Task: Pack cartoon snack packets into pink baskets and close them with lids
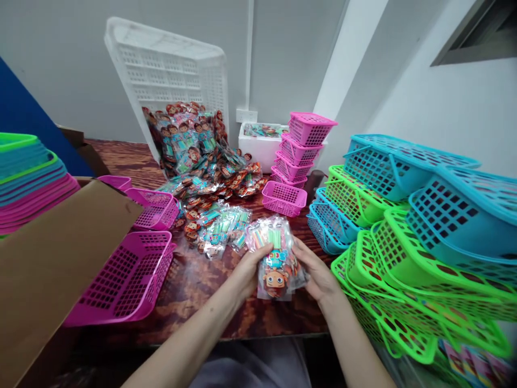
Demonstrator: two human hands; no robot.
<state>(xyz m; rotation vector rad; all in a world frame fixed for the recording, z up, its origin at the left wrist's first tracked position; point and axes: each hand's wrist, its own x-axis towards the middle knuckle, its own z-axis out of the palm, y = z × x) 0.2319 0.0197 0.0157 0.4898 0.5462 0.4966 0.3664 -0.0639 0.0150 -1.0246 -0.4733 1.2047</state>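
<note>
Between my two hands is a small stack of clear plastic packets (276, 277), each showing a cartoon figure with a round face and pale green and pink strips. My left hand (251, 268) grips the stack from the left, its thumb lying across the front. On the right edge my right hand (314, 269) is closed around the packets, its fingertips partly hidden behind them. Just beyond my hands a loose pile of similar packets (226, 223) lies on the dark patterned table (194, 302). More packets (188, 134) spill out of a tipped white crate (169, 70).
Pink baskets (151, 269) stand at the left, beside a cardboard box flap (72, 258) and nested baskets (32, 188). A stack of pink baskets (309, 129) rises near a white box (258, 145). Green baskets (404, 258) and blue baskets (456, 210) crowd the right side.
</note>
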